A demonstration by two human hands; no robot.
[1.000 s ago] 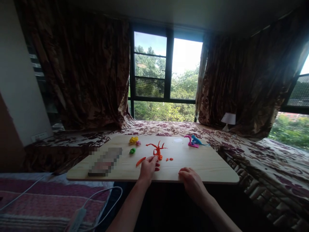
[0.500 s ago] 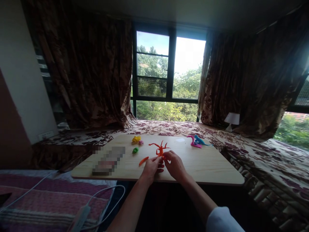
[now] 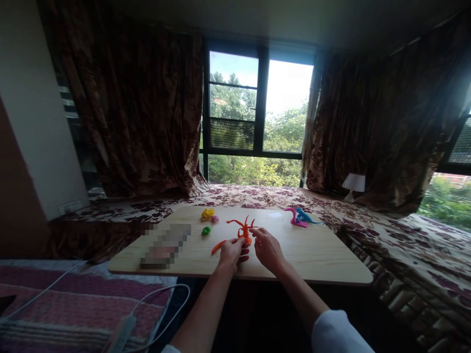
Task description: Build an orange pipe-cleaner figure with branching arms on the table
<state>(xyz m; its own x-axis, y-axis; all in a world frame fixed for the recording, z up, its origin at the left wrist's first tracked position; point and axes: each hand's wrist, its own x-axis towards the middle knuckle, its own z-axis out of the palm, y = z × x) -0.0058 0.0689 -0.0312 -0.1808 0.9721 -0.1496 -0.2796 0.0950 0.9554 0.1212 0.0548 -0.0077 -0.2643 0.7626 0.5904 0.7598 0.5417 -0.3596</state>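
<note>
An orange clay figure (image 3: pixel 245 232) with several thin, curved arms stands up from my left hand (image 3: pixel 230 252), whose fingers are closed around its lower part. My right hand (image 3: pixel 269 251) is at the figure's right side, thumb and fingertips pinched on one of the arms; the exact contact is small and partly hidden. Just left of my left hand, a loose orange clay strip (image 3: pixel 218 247) lies on the wooden table (image 3: pixel 312 255). Further back to the left are a green clay lump (image 3: pixel 206 230), a yellow clay lump (image 3: pixel 208 213) and a small pink lump (image 3: pixel 215 219).
Toward the back right of the table sit a magenta clay piece (image 3: pixel 295 219) and a blue clay piece (image 3: pixel 304 215), beside a white scrap (image 3: pixel 274 215). A blurred-out flat object (image 3: pixel 167 246) lies at left. A power strip (image 3: pixel 123 333) with a white cable rests lower left.
My right hand has shifted slightly up and right, from the figure's base to one of its right arms. The left hand keeps its hold, and more of the figure's lower part shows.
</note>
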